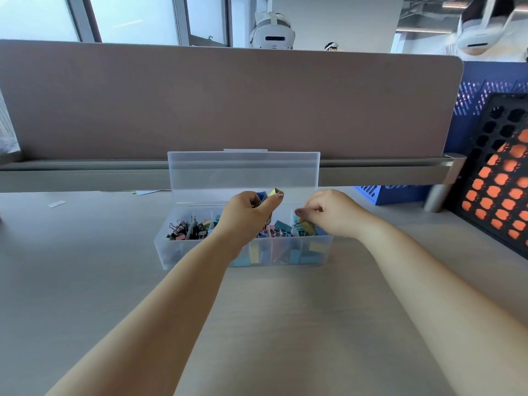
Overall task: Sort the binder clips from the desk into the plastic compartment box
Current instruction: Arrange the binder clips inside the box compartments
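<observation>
Two hands work over the compartment box [243, 252] near the bench's far edge: the left hand [245, 215] grasping a fistful of binder clips [273, 193] that could spill into wrong compartments, the right hand [328, 212] pinching one clip [307, 227].

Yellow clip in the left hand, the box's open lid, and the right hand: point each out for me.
yellow clip [275, 192], head view, on its upturned yellow body.
open lid [243, 172], head view, on the middle of the clear panel.
right hand [333, 212], head view, on its back.
</observation>
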Tool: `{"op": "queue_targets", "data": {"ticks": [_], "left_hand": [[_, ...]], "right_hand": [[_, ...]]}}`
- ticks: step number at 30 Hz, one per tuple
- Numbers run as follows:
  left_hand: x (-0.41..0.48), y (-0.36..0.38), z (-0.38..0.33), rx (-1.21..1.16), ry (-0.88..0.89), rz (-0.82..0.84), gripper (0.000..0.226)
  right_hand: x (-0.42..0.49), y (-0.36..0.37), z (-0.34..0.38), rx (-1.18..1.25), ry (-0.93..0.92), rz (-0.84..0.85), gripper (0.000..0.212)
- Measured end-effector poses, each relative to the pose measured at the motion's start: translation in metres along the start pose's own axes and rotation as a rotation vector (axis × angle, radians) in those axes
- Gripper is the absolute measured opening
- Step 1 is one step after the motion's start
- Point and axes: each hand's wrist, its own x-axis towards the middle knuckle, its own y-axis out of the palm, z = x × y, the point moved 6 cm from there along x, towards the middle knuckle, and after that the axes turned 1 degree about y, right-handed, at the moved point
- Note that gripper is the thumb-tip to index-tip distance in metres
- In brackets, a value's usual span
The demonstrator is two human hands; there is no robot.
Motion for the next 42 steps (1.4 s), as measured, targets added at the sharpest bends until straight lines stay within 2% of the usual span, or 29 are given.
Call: {"op": "queue_targets", "data": {"ticks": [4,8,10,14,17,21,26,29,32,37,42], "left_hand": [[-0.002,0.0,-0.001,-0.016,-0.003,0.001,0.044],[-0.001,0.001,-0.001,0.001,-0.007,0.004,0.042],[-0.001,0.001,-0.001,0.001,-0.005,0.004,0.042],[-0.002,0.001,-0.001,0.015,-0.007,0.002,0.043],[-0.001,0.0,-0.001,0.018,-0.01,0.003,0.043],[-0.002,0.0,-0.001,0.006,-0.019,0.006,0.042],[-0.001,0.003,-0.004,0.053,-0.051,0.062,0.042],[0.003,0.012,-0.006,0.074,-0.076,0.141,0.04],[0.007,0.024,-0.008,0.163,-0.063,0.216,0.038],[0.014,0.036,-0.007,0.315,-0.072,0.302,0.054],[0.016,0.04,-0.007,0.421,-0.072,0.337,0.056]], "right_hand": [[-0.008,0.0,0.005,-0.01,0.05,0.068,0.041],[-0.007,-0.005,-0.001,0.1,0.021,-0.04,0.031],[-0.004,-0.003,-0.005,0.061,0.002,-0.017,0.022],[0.001,0.007,-0.008,0.017,0.012,0.06,0.022],[0.002,0.011,-0.004,-0.135,0.003,0.113,0.018],[0.001,-0.001,0.004,-0.368,-0.049,0.021,0.015],[-0.004,-0.015,0.003,-0.246,0.013,0.047,0.023],[-0.01,-0.02,0.002,-0.236,0.052,0.134,0.017],[-0.011,-0.021,0.001,-0.223,0.071,0.121,0.011],[-0.011,-0.02,0.002,-0.211,0.069,0.048,0.008],[-0.018,-0.019,0.003,-0.199,0.067,0.133,0.007]]}}
